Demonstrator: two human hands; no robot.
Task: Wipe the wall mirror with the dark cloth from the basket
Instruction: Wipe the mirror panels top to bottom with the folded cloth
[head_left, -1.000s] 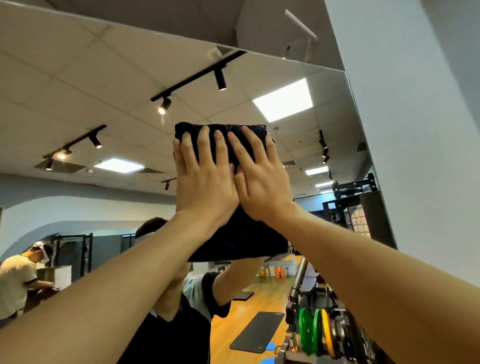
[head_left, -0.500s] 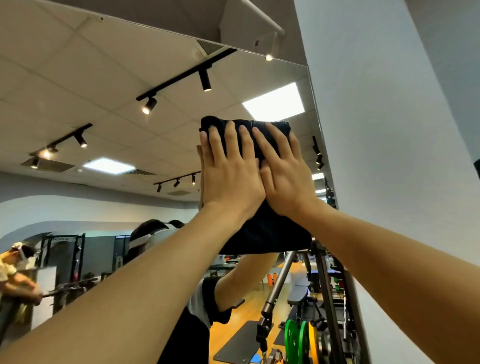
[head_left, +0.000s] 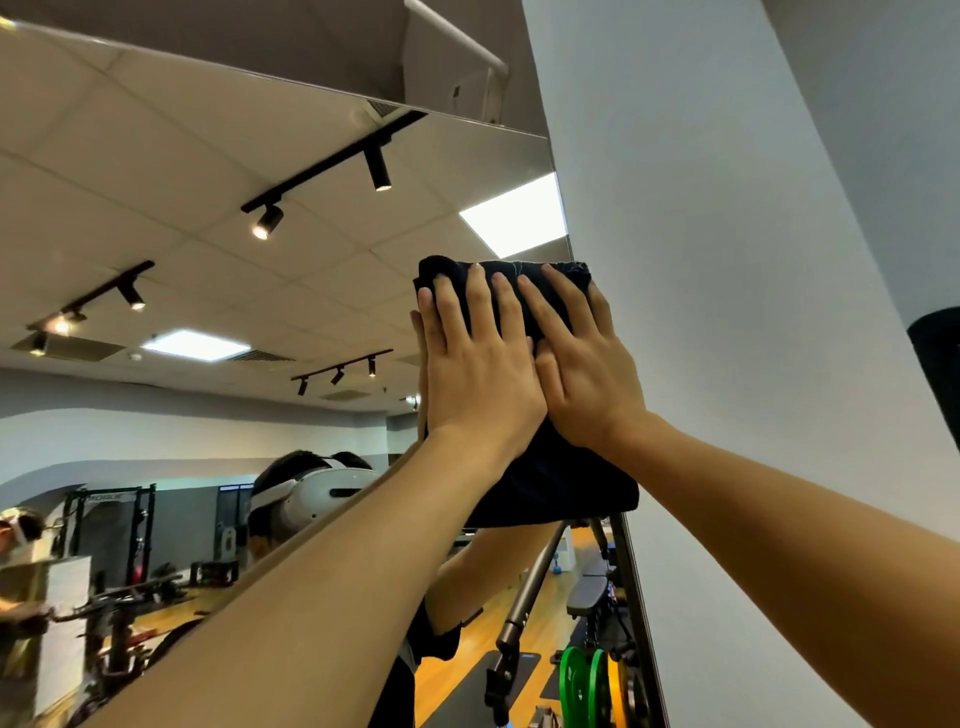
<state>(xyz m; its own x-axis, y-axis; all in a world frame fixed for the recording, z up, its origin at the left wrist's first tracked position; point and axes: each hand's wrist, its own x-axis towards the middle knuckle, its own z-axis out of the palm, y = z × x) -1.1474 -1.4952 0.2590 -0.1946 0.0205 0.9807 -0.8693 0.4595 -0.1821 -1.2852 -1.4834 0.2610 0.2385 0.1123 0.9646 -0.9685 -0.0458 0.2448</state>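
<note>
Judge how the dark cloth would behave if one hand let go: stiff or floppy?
Probably floppy: the dark cloth sags in soft folds below both palms. Likely light, since the flat left hand and right hand pin it against the mirror.

I can read nothing here; lettering on the rack (head_left: 111, 499) reflected in the mirror (head_left: 208, 312) is too blurred.

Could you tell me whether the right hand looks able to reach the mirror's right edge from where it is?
Probably yes: the right hand presses the dark cloth right at the mirror edge, with nothing between.
</note>
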